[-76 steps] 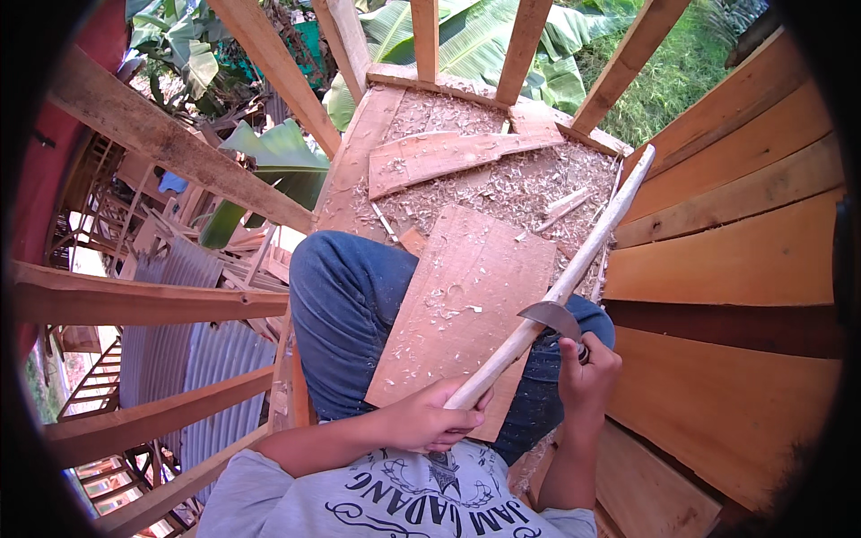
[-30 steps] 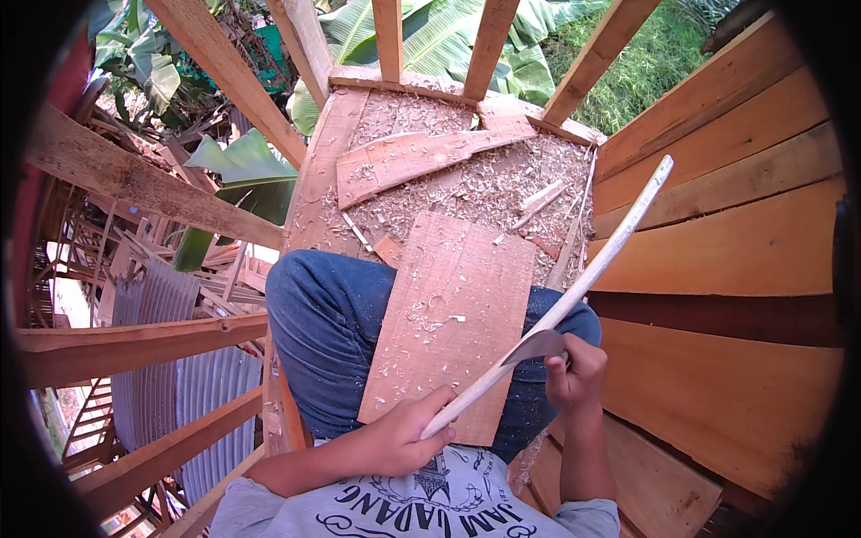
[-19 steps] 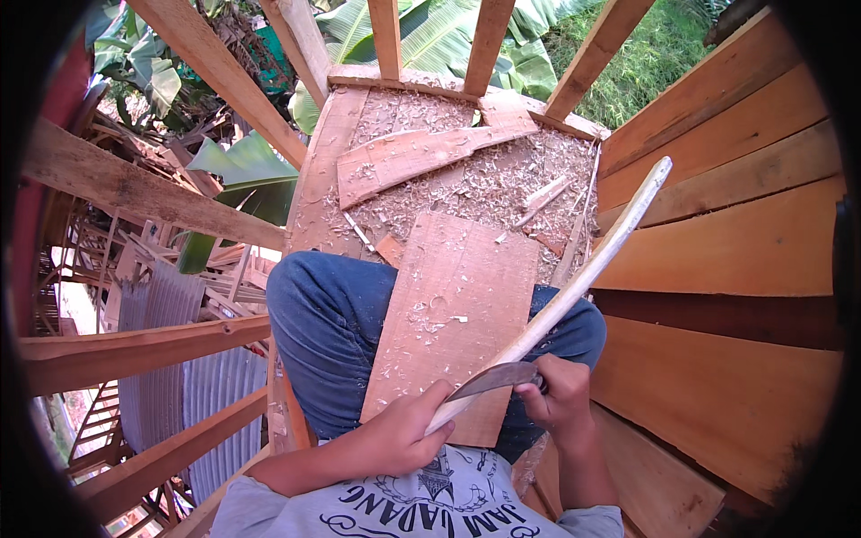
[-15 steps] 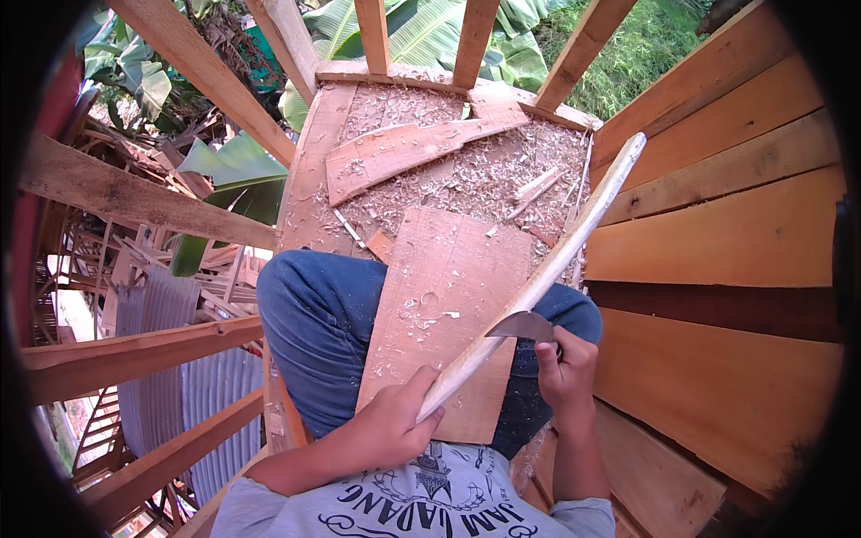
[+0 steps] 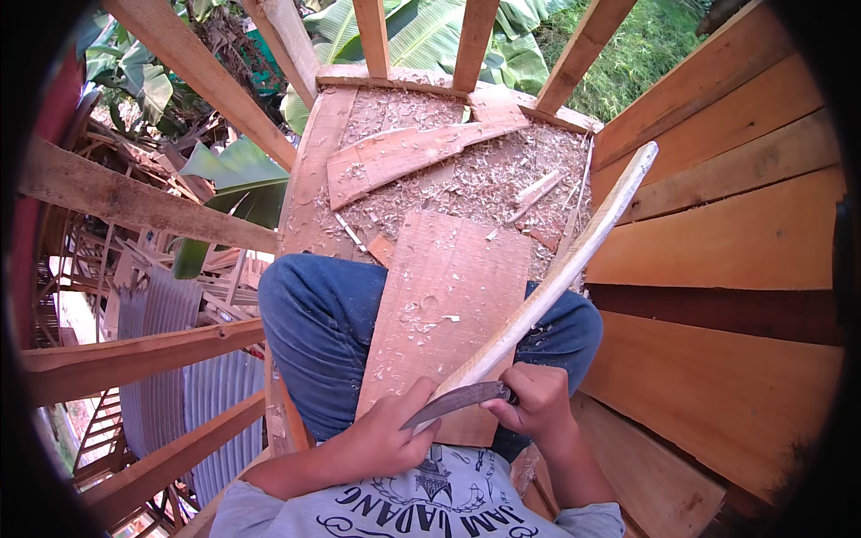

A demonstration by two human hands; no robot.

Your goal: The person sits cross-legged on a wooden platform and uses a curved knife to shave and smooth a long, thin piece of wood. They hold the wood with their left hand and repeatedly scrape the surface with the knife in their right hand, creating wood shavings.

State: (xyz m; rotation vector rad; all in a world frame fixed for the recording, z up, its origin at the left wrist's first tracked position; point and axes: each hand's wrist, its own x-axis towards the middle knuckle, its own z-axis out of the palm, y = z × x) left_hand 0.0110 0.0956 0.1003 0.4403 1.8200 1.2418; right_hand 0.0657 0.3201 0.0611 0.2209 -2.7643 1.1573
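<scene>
A long, pale, curved piece of wood (image 5: pixel 549 291) slants across my lap, its far end up at the right. My left hand (image 5: pixel 395 430) is closed round its near end. In my right hand (image 5: pixel 535 399) is the handle of a knife (image 5: pixel 462 399) with a dark, curved blade. That blade lies across the wood close to my left hand, its tip pointing left. Beneath them a flat wooden board (image 5: pixel 448 305) rests over my legs, sprinkled with shavings.
Shavings (image 5: pixel 489 179) cover the floor, where a shaped plank (image 5: pixel 413 152) and offcuts lie. Wooden rails (image 5: pixel 143 341) stand at my left, and a plank wall (image 5: pixel 717 251) rises on the right. Corrugated sheets (image 5: pixel 224 403) lie below, beyond the rails; banana leaves (image 5: pixel 430 40) grow ahead.
My right hand has brought the knife down and left along the wood, from its middle to near my left hand. The wood's far end has shifted slightly right.
</scene>
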